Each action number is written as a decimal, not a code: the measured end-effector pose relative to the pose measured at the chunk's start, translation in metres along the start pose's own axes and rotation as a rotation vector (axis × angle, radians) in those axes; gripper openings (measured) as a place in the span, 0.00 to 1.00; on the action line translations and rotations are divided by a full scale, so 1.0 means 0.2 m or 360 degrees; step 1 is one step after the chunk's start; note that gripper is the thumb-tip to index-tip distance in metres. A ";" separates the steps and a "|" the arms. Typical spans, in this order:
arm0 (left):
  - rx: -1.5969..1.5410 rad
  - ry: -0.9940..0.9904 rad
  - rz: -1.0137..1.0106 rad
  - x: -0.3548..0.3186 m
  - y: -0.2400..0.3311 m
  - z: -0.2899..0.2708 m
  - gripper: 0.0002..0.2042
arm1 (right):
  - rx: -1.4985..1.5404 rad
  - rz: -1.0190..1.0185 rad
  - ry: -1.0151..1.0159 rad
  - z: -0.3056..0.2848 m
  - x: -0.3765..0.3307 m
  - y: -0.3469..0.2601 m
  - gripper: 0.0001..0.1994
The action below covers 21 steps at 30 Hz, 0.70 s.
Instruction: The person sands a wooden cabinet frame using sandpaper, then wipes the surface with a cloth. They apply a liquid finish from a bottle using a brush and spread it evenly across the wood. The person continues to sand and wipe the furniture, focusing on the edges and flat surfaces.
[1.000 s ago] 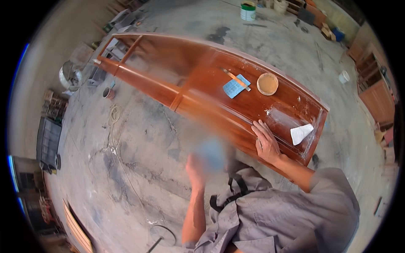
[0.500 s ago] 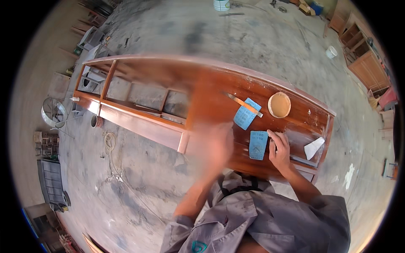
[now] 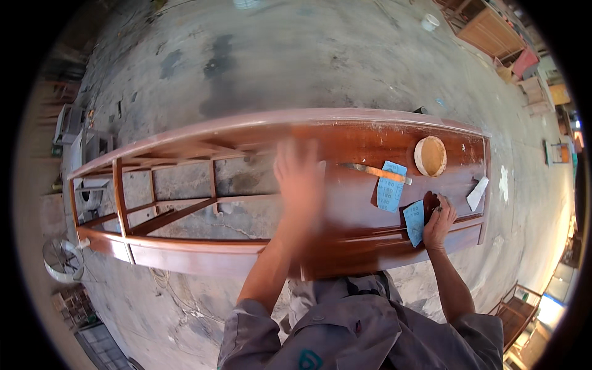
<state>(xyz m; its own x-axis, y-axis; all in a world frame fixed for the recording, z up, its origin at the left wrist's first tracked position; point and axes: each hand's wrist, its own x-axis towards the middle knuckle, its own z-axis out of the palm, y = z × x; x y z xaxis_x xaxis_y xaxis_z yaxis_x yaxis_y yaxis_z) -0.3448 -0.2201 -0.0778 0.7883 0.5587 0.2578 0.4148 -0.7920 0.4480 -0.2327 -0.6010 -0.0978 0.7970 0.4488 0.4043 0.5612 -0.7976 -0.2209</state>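
My left hand (image 3: pixel 299 179), smeared by motion, is over the reddish-brown wooden cabinet (image 3: pixel 364 139), where its panel meets the open frame. Its fingers and anything under them are unclear. At the right, the fingers of my right hand (image 3: pixel 442 223) are apart, with their tips resting on the panel. Right beside it lies a small blue sandpaper sheet (image 3: pixel 414 223); whether they touch is unclear. Farther back is another blue sandpaper sheet (image 3: pixel 389 196), with a narrow orange-handled tool (image 3: pixel 382 173) lying across it. A round tub (image 3: pixel 430 156) of tan paste stands behind.
A white scrap (image 3: pixel 477 193) lies near the cabinet's right end. To the left, open frame bays (image 3: pixel 119 197) show the stained concrete floor (image 3: pixel 277 68). A white bucket (image 3: pixel 430 23) and wooden furniture (image 3: pixel 491 32) stand at the far right.
The view has shifted, so the cabinet appears lower and more level. My left hand has moved away from me, toward the cabinet's far edge. My right hand stays beside the nearer sheet.
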 end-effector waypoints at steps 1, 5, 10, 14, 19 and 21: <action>0.0005 -0.0013 0.0007 0.03 -0.02 0.00 0.26 | 0.0006 0.0043 -0.0003 0.00 -0.01 -0.01 0.20; -0.0055 -0.0044 0.0015 0.11 -0.06 0.03 0.27 | 0.0008 0.0120 -0.0032 -0.02 -0.01 -0.04 0.20; -0.0105 -0.0051 0.0011 0.17 -0.05 0.03 0.27 | -0.0026 0.0172 -0.0096 -0.04 0.00 -0.06 0.21; -0.0141 -0.0027 0.0033 0.17 -0.04 0.03 0.26 | -0.0026 0.0154 -0.0086 -0.04 0.01 -0.05 0.20; -0.0118 -0.0001 0.0065 0.17 -0.03 -0.04 0.23 | 0.0011 0.0097 -0.0065 -0.03 0.05 -0.04 0.17; -0.0088 -0.0008 0.0109 0.14 -0.01 -0.08 0.23 | 0.0137 0.0019 0.0068 -0.05 0.11 -0.04 0.15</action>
<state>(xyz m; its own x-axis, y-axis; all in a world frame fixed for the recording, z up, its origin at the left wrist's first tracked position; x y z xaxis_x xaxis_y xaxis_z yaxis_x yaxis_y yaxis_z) -0.3305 -0.1996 -0.0573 0.8162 0.5025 0.2851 0.3344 -0.8134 0.4760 -0.2215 -0.5882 -0.0781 0.7944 0.4205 0.4384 0.5704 -0.7644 -0.3005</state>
